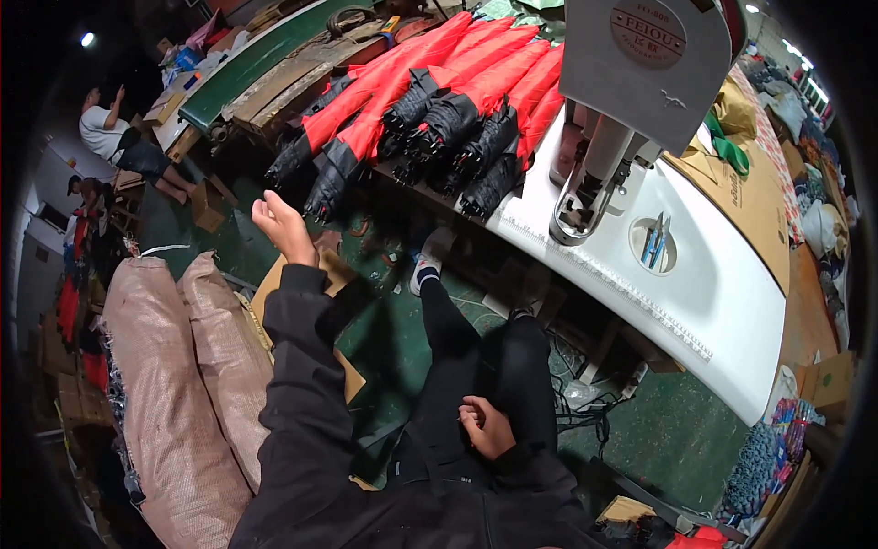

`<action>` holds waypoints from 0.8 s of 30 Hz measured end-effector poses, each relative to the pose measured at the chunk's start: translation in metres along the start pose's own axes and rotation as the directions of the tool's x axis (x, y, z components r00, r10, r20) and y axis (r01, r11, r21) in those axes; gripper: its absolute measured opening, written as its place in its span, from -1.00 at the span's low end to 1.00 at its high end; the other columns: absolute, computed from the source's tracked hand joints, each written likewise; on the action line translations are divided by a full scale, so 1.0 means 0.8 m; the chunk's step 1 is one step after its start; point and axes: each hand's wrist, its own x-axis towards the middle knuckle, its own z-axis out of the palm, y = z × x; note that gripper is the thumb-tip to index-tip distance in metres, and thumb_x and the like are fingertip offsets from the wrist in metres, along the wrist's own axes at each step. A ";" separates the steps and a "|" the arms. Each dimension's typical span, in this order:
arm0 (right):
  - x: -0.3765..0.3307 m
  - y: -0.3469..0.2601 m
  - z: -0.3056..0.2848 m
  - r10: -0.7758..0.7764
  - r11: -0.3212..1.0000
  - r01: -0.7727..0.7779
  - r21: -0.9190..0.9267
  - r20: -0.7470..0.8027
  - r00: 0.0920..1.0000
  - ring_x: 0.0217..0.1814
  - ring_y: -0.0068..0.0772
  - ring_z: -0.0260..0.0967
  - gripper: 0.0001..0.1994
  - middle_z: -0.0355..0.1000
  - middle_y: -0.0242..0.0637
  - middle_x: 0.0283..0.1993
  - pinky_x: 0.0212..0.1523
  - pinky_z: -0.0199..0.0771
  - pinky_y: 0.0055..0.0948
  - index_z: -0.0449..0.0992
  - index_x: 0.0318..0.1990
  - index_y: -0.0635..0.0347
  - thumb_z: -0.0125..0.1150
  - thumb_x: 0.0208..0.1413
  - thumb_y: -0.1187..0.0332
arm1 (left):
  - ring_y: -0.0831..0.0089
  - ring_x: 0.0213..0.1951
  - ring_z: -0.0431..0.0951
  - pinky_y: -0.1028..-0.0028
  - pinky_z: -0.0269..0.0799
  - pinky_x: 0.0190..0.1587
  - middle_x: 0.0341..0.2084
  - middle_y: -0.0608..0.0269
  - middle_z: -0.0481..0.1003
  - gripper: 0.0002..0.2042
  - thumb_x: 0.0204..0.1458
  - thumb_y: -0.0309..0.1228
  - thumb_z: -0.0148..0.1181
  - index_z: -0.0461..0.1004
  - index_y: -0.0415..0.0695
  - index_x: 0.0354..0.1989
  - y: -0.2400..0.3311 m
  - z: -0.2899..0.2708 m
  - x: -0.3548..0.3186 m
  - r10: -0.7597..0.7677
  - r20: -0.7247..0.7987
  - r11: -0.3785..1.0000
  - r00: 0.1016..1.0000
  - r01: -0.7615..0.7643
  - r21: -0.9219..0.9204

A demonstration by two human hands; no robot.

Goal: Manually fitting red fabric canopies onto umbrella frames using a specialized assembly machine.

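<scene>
My left hand [285, 229] is raised at the end of an outstretched arm, fingers loosely extended and nothing held. It is just left of the nearest ends of several folded red-and-black umbrellas [462, 96], apart from them. These lie in a bundle beside the sewing machine, their black ends toward me. Down on my lap, my right hand [487, 427] has its fingers curled in, with nothing visible in them. The grey sewing machine [631, 64] rises above a white table [713, 302] with a ruler strip along its near edge. Blue-handled thread snips [655, 242] rest in a round recess of that table.
Two stuffed woven sacks [151, 393] stand to my left. Flattened cardboard [343, 371] and an open box [210, 203] are on the green floor. Cables [585, 403] tangle under the table. A brown cardboard sheet [745, 183] lies at right. A person [110, 128] sits far left.
</scene>
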 end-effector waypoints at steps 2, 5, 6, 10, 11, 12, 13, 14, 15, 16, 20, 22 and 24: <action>-0.003 -0.003 0.002 0.019 0.999 -0.019 0.032 0.017 1.000 -0.04 -0.54 0.59 -0.68 0.60 -0.26 -0.05 -0.13 0.58 -0.57 0.44 0.19 0.37 0.17 0.35 0.43 | 0.41 0.00 0.57 0.45 0.42 0.08 -0.09 0.19 0.57 -0.53 0.38 -0.04 -0.04 0.45 -0.28 0.06 -0.033 0.004 0.030 -0.177 -0.011 0.984 0.984 0.177 -0.037; -0.001 -0.004 0.014 0.002 0.995 -0.008 0.097 0.071 0.997 -0.05 -0.54 0.59 -0.68 0.60 -0.27 -0.06 -0.13 0.58 -0.57 0.43 0.19 0.39 0.17 0.35 0.43 | 0.26 0.09 0.46 0.38 0.34 0.16 0.10 -0.10 0.43 -0.28 0.36 0.09 -0.09 0.20 -0.50 0.23 -0.052 0.007 0.110 -0.179 0.088 0.968 0.980 0.192 -0.159; -0.001 0.000 0.010 0.002 0.994 -0.009 0.107 0.066 0.998 -0.05 -0.54 0.59 -0.67 0.60 -0.27 -0.07 -0.13 0.57 -0.57 0.43 0.19 0.39 0.17 0.35 0.43 | 0.24 0.11 0.46 0.39 0.35 0.18 0.11 -0.08 0.44 -0.29 0.36 0.10 -0.10 0.23 -0.48 0.22 -0.045 0.035 0.100 -0.147 0.091 0.954 0.985 0.165 -0.249; 0.002 0.008 -0.008 0.037 0.998 -0.037 0.057 0.007 0.999 -0.05 -0.54 0.59 -0.67 0.59 -0.28 -0.08 -0.14 0.57 -0.57 0.42 0.19 0.40 0.17 0.36 0.44 | 0.27 0.18 0.45 0.38 0.34 0.24 0.19 0.09 0.42 -0.30 0.35 0.15 -0.10 0.27 -0.32 0.30 0.030 0.110 0.040 -0.264 0.369 0.734 0.891 0.433 -0.523; 0.004 0.004 0.003 0.003 0.997 -0.006 0.072 0.033 0.999 -0.05 -0.54 0.59 -0.67 0.59 -0.28 -0.08 -0.15 0.56 -0.57 0.42 0.19 0.40 0.17 0.36 0.43 | 0.16 0.29 0.39 0.20 0.30 0.33 0.31 0.01 0.34 -0.23 0.34 0.23 -0.22 0.21 -0.32 0.34 0.035 0.093 0.078 -0.178 0.537 0.774 0.824 0.455 -0.441; 0.004 0.006 0.002 -0.008 0.998 0.006 0.069 0.027 1.000 -0.05 -0.54 0.59 -0.67 0.59 -0.28 -0.08 -0.15 0.56 -0.58 0.42 0.19 0.40 0.17 0.36 0.43 | 0.11 0.40 0.22 0.19 0.13 0.42 0.41 -0.06 0.18 -0.15 0.33 0.27 -0.27 0.08 -0.36 0.42 0.043 0.100 0.068 -0.149 0.513 0.812 0.845 0.401 -0.424; 0.003 0.005 0.001 0.000 0.998 -0.002 0.066 0.020 1.000 -0.05 -0.54 0.59 -0.67 0.59 -0.28 -0.08 -0.15 0.56 -0.58 0.42 0.19 0.40 0.17 0.36 0.43 | 0.06 0.51 0.05 0.17 -0.04 0.51 0.51 -0.13 0.02 -0.07 0.32 0.30 -0.32 -0.05 -0.40 0.50 0.054 0.109 0.058 -0.121 0.491 0.846 0.863 0.348 -0.404; 0.003 0.005 -0.001 0.031 0.997 -0.032 0.070 0.018 0.999 -0.05 -0.54 0.60 -0.67 0.59 -0.28 -0.08 -0.16 0.56 -0.58 0.42 0.19 0.39 0.17 0.36 0.43 | 0.05 0.58 -0.24 0.15 -0.32 0.57 0.57 -0.15 -0.25 -0.04 0.33 0.30 -0.37 -0.23 -0.40 0.53 0.066 0.104 0.052 -0.122 0.574 0.825 0.809 0.405 -0.394; 0.004 0.001 0.000 0.048 0.996 -0.050 0.080 0.027 0.998 -0.04 -0.54 0.60 -0.67 0.59 -0.28 -0.07 -0.17 0.56 -0.58 0.42 0.19 0.39 0.17 0.36 0.43 | 0.05 0.58 -0.21 0.15 -0.29 0.57 0.57 -0.15 -0.22 -0.06 0.34 0.29 -0.39 -0.21 -0.40 0.53 0.071 0.090 0.055 -0.136 0.644 0.794 0.752 0.472 -0.383; 0.005 0.001 0.002 0.044 0.995 -0.046 0.083 0.030 0.999 -0.04 -0.54 0.60 -0.67 0.59 -0.28 -0.07 -0.17 0.56 -0.58 0.42 0.19 0.39 0.17 0.36 0.43 | 0.06 0.58 -0.18 0.14 -0.27 0.56 0.56 -0.15 -0.18 -0.08 0.35 0.27 -0.40 -0.18 -0.40 0.53 0.069 0.075 0.060 -0.147 0.710 0.760 0.689 0.538 -0.365; 0.003 -0.001 0.003 0.013 0.996 -0.016 0.083 0.034 0.999 -0.04 -0.53 0.60 -0.68 0.60 -0.28 -0.07 -0.21 0.57 -0.59 0.42 0.19 0.36 0.16 0.36 0.42 | 0.03 0.45 0.21 0.17 0.08 0.48 0.43 -0.19 0.19 -0.17 0.39 0.19 -0.44 0.11 -0.43 0.43 0.059 0.012 0.039 -0.273 0.605 0.756 0.748 0.556 -0.346; 0.002 -0.003 0.001 0.013 0.997 -0.015 0.070 0.034 0.999 -0.04 -0.52 0.60 -0.68 0.60 -0.28 -0.07 -0.23 0.57 -0.59 0.42 0.19 0.36 0.16 0.36 0.42 | 0.04 0.41 0.28 0.18 0.16 0.45 0.38 -0.21 0.28 -0.19 0.39 0.17 -0.43 0.18 -0.44 0.39 0.058 -0.009 0.010 -0.247 0.562 0.805 0.789 0.490 -0.335; 0.003 -0.003 -0.003 0.040 0.998 -0.042 0.054 0.031 0.999 -0.05 -0.52 0.61 -0.68 0.60 -0.27 -0.07 -0.24 0.57 -0.58 0.42 0.19 0.37 0.16 0.36 0.42 | 0.10 0.28 0.43 0.21 0.23 0.40 0.28 -0.18 0.39 -0.21 0.40 0.17 -0.39 0.26 -0.43 0.32 0.061 -0.014 -0.030 -0.268 0.546 0.800 0.794 0.499 -0.333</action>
